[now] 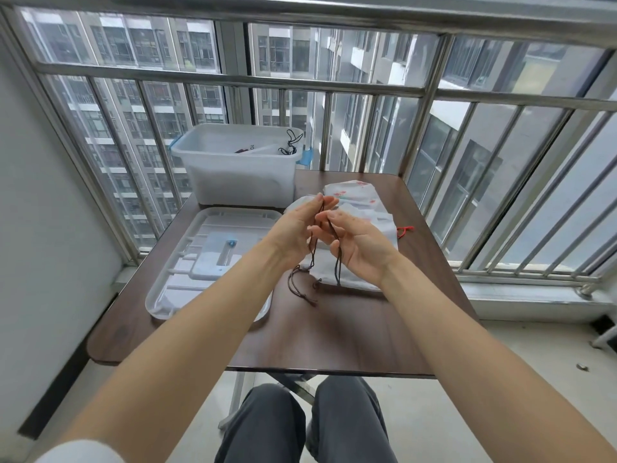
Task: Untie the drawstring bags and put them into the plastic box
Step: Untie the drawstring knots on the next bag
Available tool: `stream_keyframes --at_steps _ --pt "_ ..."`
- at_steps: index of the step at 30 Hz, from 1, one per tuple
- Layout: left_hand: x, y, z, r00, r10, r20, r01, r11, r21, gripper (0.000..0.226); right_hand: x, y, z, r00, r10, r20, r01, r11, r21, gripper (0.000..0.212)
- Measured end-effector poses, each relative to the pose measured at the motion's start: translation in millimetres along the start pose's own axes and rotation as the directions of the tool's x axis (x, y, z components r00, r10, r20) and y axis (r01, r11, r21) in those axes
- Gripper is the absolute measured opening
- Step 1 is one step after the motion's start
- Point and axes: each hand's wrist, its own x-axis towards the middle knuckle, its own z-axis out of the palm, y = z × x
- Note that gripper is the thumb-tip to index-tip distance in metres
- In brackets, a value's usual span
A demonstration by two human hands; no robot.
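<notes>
Starting at the left edge of the dark counter (350, 335), a clear lid (207, 265) lies flat, and just behind it stands the plastic box (240, 172) with blue clips, already holding what looks like white cloth with dark cords draped at its right rim. Moving in, the left hand (297, 228) is raised, fingers (325, 203) pinched together on a dark brown cord (312, 252) near its top. Right beside it, the right hand (360, 245) has its fingers curled around the same tangle of cord, working at the knot between the two hands. Below them the white drawstring bag (347, 272) rests on the counter, cord tails trailing off toward the near edge. Farther right, a small heap of more bags (360, 202) waits, one with a red cord (405, 230) poking out. These bags look light, limp and floppy, so I'd judge the cord the place to work and a bunched handful of cloth the way to carry one to the box. Some red and coloured print shows on the far bags, too small to read.
</notes>
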Motion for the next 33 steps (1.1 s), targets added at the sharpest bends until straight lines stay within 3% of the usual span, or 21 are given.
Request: stream_keyframes --at_steps 3,5,6,7,8,9,10,12,15,18,21,25,30,33 --pt "-3 6 0 1.0 -0.014 -0.014 0.014 1.0 0.014 0.02 0 -2 0 0.999 -0.037 0.02 0.039 0.995 -0.087 0.018" --pt "-6 9 1 0.999 -0.006 -0.044 0.012 0.993 0.118 0.023 0 -6 -3 0.994 -0.114 -0.007 0.103 0.923 -0.371 0.019" --pt "-7 10 0 0.999 0.005 -0.054 0.005 0.984 0.179 0.023 0 -9 -6 0.982 -0.186 -0.016 0.135 0.765 -0.63 0.019" --pt "-8 11 0 0.998 0.015 -0.062 -0.001 0.974 0.227 0.023 0 -13 -9 0.963 -0.27 0.015 0.147 0.477 -0.867 0.02" --pt "-9 11 -1 0.997 0.023 -0.071 -0.004 0.965 0.262 0.023 1 -17 -11 0.938 -0.333 0.098 0.155 0.149 -0.977 0.02" --pt "-10 12 -1 0.996 0.029 -0.082 -0.004 0.957 0.289 0.023 1 -21 -13 0.912 -0.364 0.19 0.165 -0.099 -0.981 0.021" --pt "-11 12 -1 0.996 0.034 -0.086 -0.005 0.948 0.317 0.024 -1 -24 -14 0.889 -0.374 0.262 0.178 -0.246 -0.953 0.022" --pt "-11 12 0 0.996 0.042 -0.075 -0.012 0.933 0.36 0.025 -3 -27 -17 0.867 -0.357 0.348 0.192 -0.404 -0.894 0.023" --pt "-9 11 3 0.997 0.05 -0.051 -0.027 0.925 0.38 0.025 2 -27 -26 0.841 -0.314 0.441 0.269 -0.465 -0.843 0.023" --pt "-10 10 6 0.999 0.036 -0.008 -0.029 0.904 0.427 0.038 9 -27 -30 0.85 -0.253 0.463 0.331 -0.428 -0.841 0.018" --pt "-10 13 6 0.999 0.035 0.028 -0.044 0.868 0.495 0.022 14 -25 -32 0.85 -0.226 0.476 0.374 -0.378 -0.847 0.013" --pt "-8 20 4 0.985 0.174 -0.009 -0.14 0.821 0.554 0.019 17 -22 -34 0.862 -0.235 0.45 0.354 -0.357 -0.864 0.013" --pt "-8 29 3 0.943 0.312 0.117 -0.278 0.544 0.792 0.026 15 -21 -29 0.829 -0.384 0.407 0.286 -0.334 -0.898 0.014" --pt "-11 28 6 0.898 0.397 0.19 -0.308 0.26 0.915 0.034 17 -21 -29 0.824 -0.407 0.394 0.257 -0.351 -0.901 0.016"
